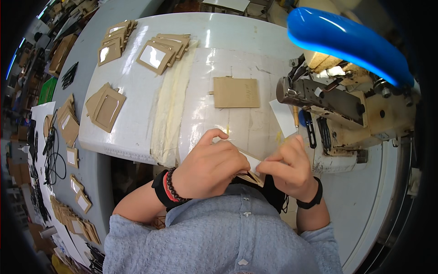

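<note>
My left hand [207,166] is closed on a tan card holder [254,178] with a zipper along its near edge and a white face, held just in front of my body. The fingers cover most of it. My right hand [289,166] is at the holder's right corner, thumb and forefinger pinched together; what is between them is too small to make out. Just beyond the right hand's raised fingers is an awl with a wooden handle [295,116]. Another flat tan holder [236,92] lies on the table ahead of my hands.
A sewing machine [328,98] with a blue cover [346,43] stands at the right, black-handled scissors [310,130] beside it. Stacked tan holders [157,54] with windows lie at the far left. More pieces [75,219] fill the left side table, near black cords [54,157].
</note>
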A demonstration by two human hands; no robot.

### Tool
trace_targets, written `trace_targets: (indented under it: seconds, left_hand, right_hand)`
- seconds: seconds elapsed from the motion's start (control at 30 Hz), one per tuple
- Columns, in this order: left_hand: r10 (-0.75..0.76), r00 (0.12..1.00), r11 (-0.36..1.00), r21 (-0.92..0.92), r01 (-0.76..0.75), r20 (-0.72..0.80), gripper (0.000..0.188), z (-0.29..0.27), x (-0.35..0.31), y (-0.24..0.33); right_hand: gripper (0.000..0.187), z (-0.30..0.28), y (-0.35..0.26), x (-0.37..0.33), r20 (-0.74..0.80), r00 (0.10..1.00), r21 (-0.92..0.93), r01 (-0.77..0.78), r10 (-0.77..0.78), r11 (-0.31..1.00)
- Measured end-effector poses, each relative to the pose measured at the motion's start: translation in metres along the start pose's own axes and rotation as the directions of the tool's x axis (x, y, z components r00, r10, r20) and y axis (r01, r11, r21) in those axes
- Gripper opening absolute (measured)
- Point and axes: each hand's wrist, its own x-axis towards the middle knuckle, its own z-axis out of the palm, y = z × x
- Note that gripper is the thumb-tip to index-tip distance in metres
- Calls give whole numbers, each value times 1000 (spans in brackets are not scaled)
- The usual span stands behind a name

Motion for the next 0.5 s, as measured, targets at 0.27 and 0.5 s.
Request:
trace_targets:
  seconds: [0.27, 0.5]
  left_hand:
    - [-119, 988, 991, -49, 124, 98, 8, 5, 6, -13]
    - [-159, 983, 981, -101, 168, 94, 4, 11, 5, -18]
  right_hand:
    - [23, 33, 26, -14, 40, 981, 415, -191, 192, 890]
    - [18, 43, 20, -27, 209, 774, 778, -501, 598, 378]
